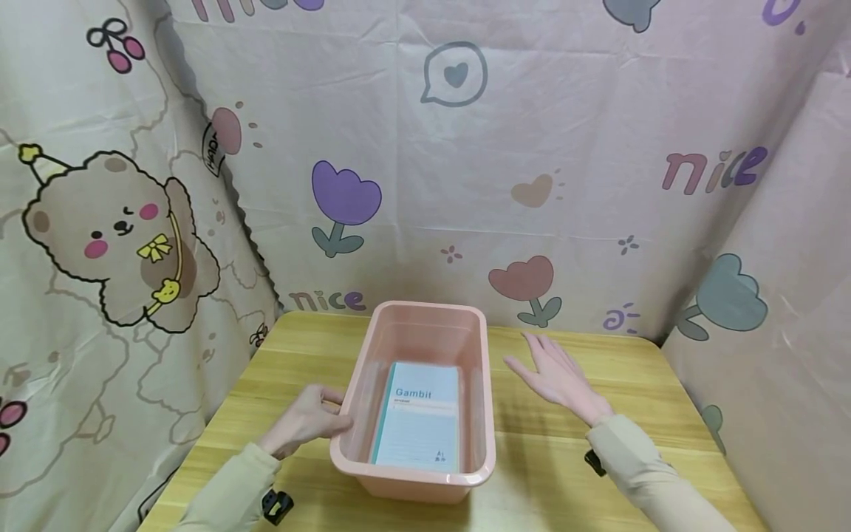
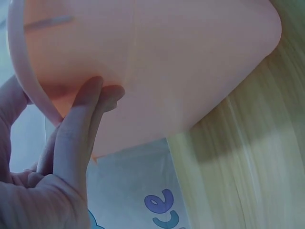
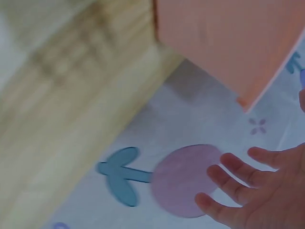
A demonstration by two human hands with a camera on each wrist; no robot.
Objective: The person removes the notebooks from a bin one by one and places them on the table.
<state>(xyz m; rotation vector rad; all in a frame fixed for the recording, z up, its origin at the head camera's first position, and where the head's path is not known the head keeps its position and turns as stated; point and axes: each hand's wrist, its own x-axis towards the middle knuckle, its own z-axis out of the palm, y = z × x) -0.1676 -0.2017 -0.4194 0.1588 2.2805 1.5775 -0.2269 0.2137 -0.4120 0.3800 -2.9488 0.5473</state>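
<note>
A pink plastic bin (image 1: 488, 414) stands on the wooden table, its long side running away from me. Inside it lies a light blue notebook (image 1: 422, 425) with "Gambit" printed on the cover. My left hand (image 1: 309, 421) pinches the bin's left rim, thumb on the inner side and fingers against the outer wall; the left wrist view shows those fingers (image 2: 78, 129) along the pink wall. To the right of the bin, my right hand (image 1: 555, 373) hovers with fingers straight and spread, apart from the bin. The right wrist view shows this hand (image 3: 262, 191) holding nothing.
The wooden table (image 1: 578, 473) extends on both sides of the bin. Behind it hangs a pale curtain (image 1: 439, 148) with printed tulips, and another curtain with a bear print (image 1: 120, 229) closes the left side. Small dark devices sit at both wrists.
</note>
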